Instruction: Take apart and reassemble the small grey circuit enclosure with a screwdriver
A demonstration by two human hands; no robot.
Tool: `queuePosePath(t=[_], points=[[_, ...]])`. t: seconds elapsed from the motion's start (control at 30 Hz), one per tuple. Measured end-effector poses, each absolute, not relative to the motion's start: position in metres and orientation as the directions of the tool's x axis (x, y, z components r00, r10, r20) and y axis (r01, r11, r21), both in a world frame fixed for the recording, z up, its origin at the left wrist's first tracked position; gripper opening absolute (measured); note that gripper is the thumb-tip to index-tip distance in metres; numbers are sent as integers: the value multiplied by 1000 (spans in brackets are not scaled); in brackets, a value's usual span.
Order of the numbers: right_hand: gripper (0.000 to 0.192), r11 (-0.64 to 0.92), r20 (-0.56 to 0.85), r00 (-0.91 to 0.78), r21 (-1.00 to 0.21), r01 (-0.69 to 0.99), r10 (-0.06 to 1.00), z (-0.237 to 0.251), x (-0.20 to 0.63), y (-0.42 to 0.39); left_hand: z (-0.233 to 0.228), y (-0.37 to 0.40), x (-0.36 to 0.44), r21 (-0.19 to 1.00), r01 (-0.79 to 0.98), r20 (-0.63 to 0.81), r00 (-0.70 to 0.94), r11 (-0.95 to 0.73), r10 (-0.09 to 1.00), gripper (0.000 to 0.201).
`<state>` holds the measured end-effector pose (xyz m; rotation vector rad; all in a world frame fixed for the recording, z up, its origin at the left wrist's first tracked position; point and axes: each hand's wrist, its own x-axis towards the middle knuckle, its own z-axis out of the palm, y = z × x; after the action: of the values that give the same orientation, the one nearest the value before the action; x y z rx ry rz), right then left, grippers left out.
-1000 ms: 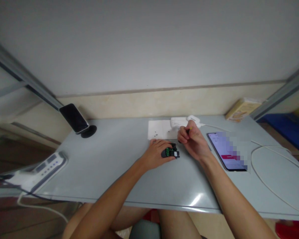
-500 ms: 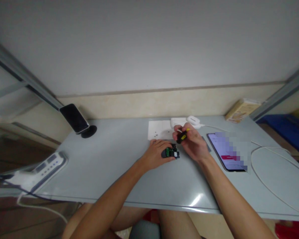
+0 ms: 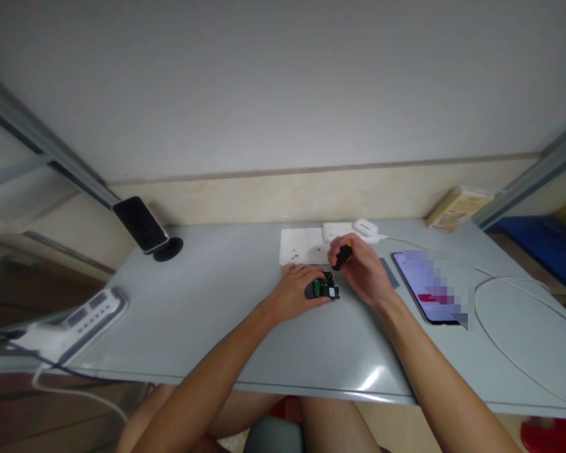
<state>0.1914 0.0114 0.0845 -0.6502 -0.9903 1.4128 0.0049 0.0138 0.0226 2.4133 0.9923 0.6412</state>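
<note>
My left hand [image 3: 296,292] is closed round the opened black device [image 3: 329,292], whose green circuit board shows between thumb and fingers; it rests on the table. Its exact kind cannot be told. Above the device's right end, my right hand [image 3: 362,267] grips a black and yellow screwdriver [image 3: 343,257] by the handle. The tip is too small to make out, so I cannot tell whether it touches the device. Behind both hands lies a white sheet of paper [image 3: 302,242] with several tiny dark pieces on it, possibly screws.
On the right a phone [image 3: 427,289] with a lit screen lies beside a grey flat piece [image 3: 389,274]. White plugged-in items [image 3: 353,231] and a cable [image 3: 483,321] are behind and right. A phone on a stand [image 3: 141,224], a power strip [image 3: 92,321] and a yellow box [image 3: 460,209] stand nearby.
My right hand has turned slightly round the screwdriver, and its fingers now cover more of the yellow handle. The left hand and the device have stayed in place.
</note>
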Motion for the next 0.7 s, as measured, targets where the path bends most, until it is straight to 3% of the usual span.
queuePosePath(t=[0.7], points=[[36, 96, 184, -96, -810, -579, 978, 87, 191, 13, 24, 13, 5, 567, 525, 241, 630, -634, 738, 39]])
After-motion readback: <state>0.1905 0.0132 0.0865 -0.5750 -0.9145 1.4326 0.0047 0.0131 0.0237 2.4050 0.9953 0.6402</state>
